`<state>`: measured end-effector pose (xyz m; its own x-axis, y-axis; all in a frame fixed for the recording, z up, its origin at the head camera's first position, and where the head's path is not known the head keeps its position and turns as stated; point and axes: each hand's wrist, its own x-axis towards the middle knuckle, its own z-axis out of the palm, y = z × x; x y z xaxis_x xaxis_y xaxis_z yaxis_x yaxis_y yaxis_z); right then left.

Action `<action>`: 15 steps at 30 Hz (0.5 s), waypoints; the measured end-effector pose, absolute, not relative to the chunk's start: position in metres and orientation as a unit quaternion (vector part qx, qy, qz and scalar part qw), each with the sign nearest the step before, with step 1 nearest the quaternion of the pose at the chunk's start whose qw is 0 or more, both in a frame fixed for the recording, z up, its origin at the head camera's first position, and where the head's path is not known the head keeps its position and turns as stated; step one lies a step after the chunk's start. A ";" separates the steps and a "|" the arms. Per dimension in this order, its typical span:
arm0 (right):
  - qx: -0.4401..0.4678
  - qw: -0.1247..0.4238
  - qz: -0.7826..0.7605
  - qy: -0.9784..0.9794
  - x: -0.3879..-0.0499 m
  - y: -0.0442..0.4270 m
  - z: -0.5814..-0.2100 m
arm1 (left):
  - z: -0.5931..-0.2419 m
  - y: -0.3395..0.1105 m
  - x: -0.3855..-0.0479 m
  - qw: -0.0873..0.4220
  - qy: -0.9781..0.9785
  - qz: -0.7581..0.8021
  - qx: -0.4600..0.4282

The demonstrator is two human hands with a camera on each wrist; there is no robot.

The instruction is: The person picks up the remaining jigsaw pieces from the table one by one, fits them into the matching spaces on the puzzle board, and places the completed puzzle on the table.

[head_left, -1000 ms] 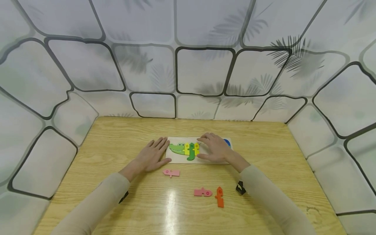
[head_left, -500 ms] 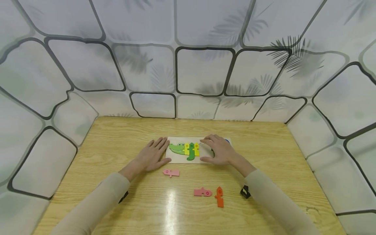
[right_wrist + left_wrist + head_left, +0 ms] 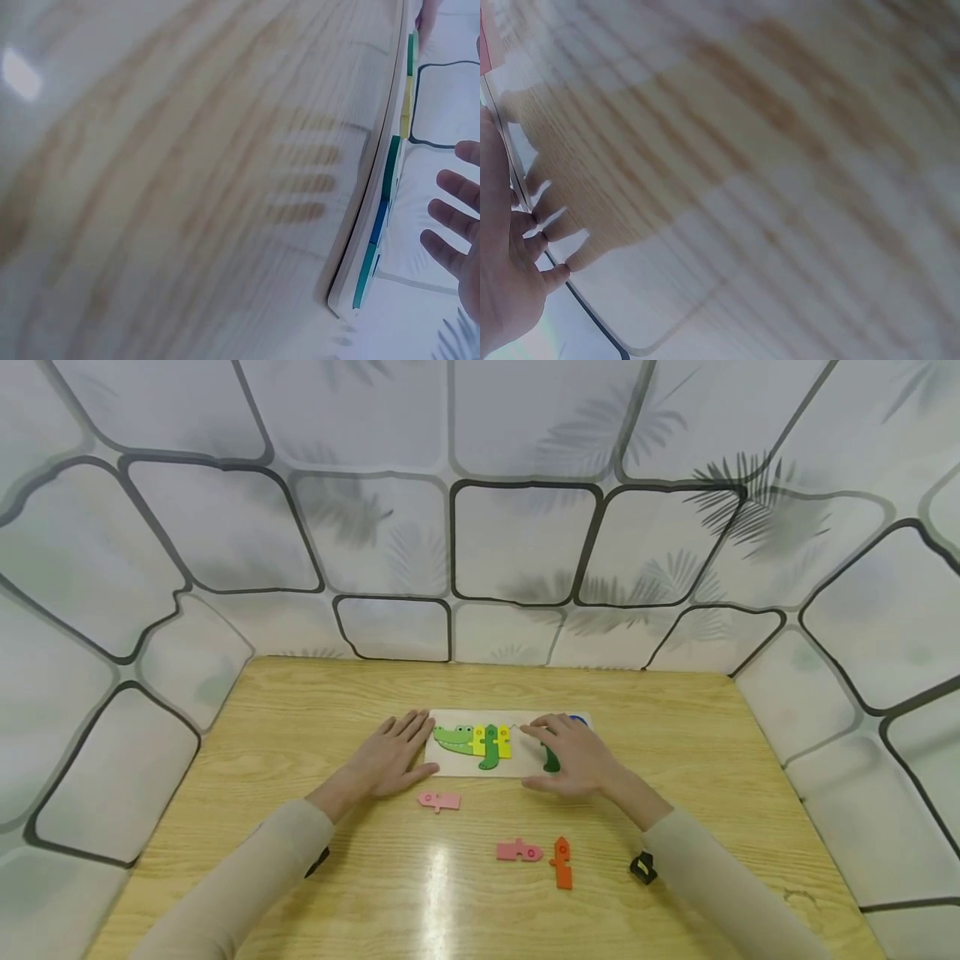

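A white puzzle board (image 3: 525,766) lies at mid-table with a green crocodile head piece (image 3: 452,739) on its left part. Two yellow pieces stand either side of a green leg piece (image 3: 489,752) on the board. Flat, with fingers spread, my left hand (image 3: 388,758) rests at the board's left end. Over the right part hovers my right hand (image 3: 576,758), fingers apart and holding nothing; the right wrist view shows it raised off the board. It partly hides a dark green piece (image 3: 551,762) and a blue piece (image 3: 577,720).
On the near side of the board lie two pink pieces, one pink piece (image 3: 439,801) close to its edge and another pink piece (image 3: 517,852) farther toward me. Beside the latter is an orange piece (image 3: 562,864). Patterned panels surround the wooden table (image 3: 315,693).
My right hand has drawn to the right along the board, away from the yellow piece, uncovering bare board and the dark green piece. The left hand stays put.
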<state>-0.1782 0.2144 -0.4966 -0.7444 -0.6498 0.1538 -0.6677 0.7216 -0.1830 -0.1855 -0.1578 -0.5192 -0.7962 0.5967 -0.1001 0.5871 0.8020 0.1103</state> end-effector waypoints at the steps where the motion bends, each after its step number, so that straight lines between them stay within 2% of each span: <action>1: 0.357 0.043 0.112 -0.927 -0.177 0.215 -0.496 | -0.519 -0.158 -0.186 0.066 0.947 0.035 0.311; 15: 0.355 0.050 0.095 -0.929 -0.161 0.228 -0.500 | -0.522 -0.159 -0.187 0.072 0.948 0.034 0.307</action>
<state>-0.1612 0.2281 -0.4997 -0.7434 -0.6496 0.1596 -0.6684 0.7301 -0.1418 -0.1866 -0.1586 -0.5217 -0.8008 0.5876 -0.1162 0.5779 0.8089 0.1083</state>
